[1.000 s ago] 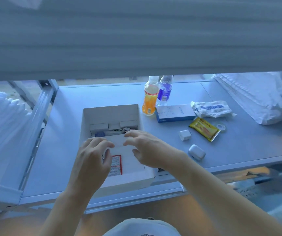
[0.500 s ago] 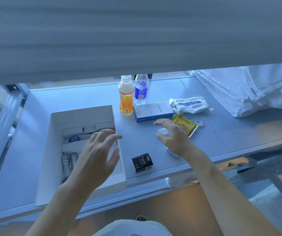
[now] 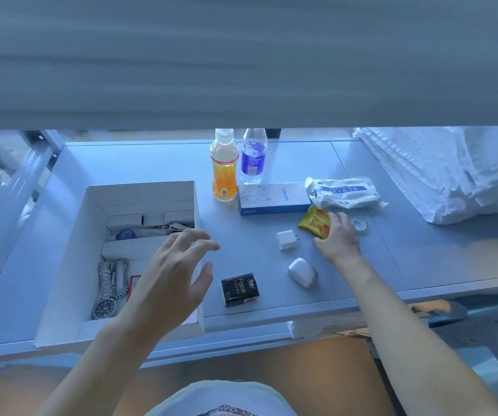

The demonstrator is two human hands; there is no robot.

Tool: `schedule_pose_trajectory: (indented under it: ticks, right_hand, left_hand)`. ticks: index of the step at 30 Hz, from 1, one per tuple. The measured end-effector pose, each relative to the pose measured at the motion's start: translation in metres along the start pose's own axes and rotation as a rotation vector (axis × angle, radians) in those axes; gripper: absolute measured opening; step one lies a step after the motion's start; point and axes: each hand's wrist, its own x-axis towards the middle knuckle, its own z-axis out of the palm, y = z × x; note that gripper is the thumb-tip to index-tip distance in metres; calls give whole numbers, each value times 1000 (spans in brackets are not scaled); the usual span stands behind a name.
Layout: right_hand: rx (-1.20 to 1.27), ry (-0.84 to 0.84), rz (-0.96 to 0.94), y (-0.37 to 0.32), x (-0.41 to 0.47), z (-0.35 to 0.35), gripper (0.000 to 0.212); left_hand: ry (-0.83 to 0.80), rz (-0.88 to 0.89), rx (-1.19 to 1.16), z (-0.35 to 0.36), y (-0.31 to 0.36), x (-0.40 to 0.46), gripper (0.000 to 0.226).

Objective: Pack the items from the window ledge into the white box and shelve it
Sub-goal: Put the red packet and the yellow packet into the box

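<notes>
White box (image 3: 139,193) lies long axis front-to-back; left hand (image 3: 172,274) released, right hand (image 3: 339,238) grasping yellow packet (image 3: 313,225).

— Where does the head view look from?
— From above the near edge of the window ledge (image 3: 139,163), facing forward and steeply down onto it.
— How close?
— Close enough that both forearms enter from the bottom edge; the white box (image 3: 70,265) sits left of centre, and the orange bottle (image 3: 224,175) stands beyond and to the right of the box, near the far edge.
— What cuts off the top?
— A grey blind (image 3: 241,55) fills the upper third.
— Any second view sharing the scene?
— No, only this one.
</notes>
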Motion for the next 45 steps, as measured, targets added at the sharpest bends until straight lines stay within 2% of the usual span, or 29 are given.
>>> schedule_pose_trajectory:
  ticks: [8,11,15,19,23,26,28,30,34,40,45]
  right_hand:
    - [-94,31,79,6,17,-4,85]
    - [-81,51,54,0,10,-11,88]
    - [-29,190,-115,-22,-14,-25,85]
    - [87,235,-271,-59,-45,-48,85]
    - [205,190,-473,-109,-88,-64,82]
    - [250,146,-610,-153,-126,-59,82]
    - [245,116,-683,-182,-148,-49,83]
    - [248,93,-725,-208,-162,-38,83]
    - [216,72,-786,-246,-180,-20,84]
    - [182,-70,-794,-268,-190,-8,91]
    - [209,-95,-682,-248,-187,-9,50]
  left_hand:
    - [7,-49,-34,7,8,1,24]
    - [24,-61,-51,8,3,3,24]
    - [42,-55,-64,8,-6,8,25]
    - [70,-58,-100,1,-17,12,24]
    - [113,-121,-208,-14,-28,13,21]
    - [149,-234,-464,-28,-36,12,17]
    - [167,-308,-625,-39,-43,11,24]
    - [197,-341,-664,-49,-53,6,30]
    - [271,-395,-753,-64,-78,-9,26]
    - [259,-436,-728,-76,-117,-27,29]
    - [50,-414,-446,-70,-139,-17,27]
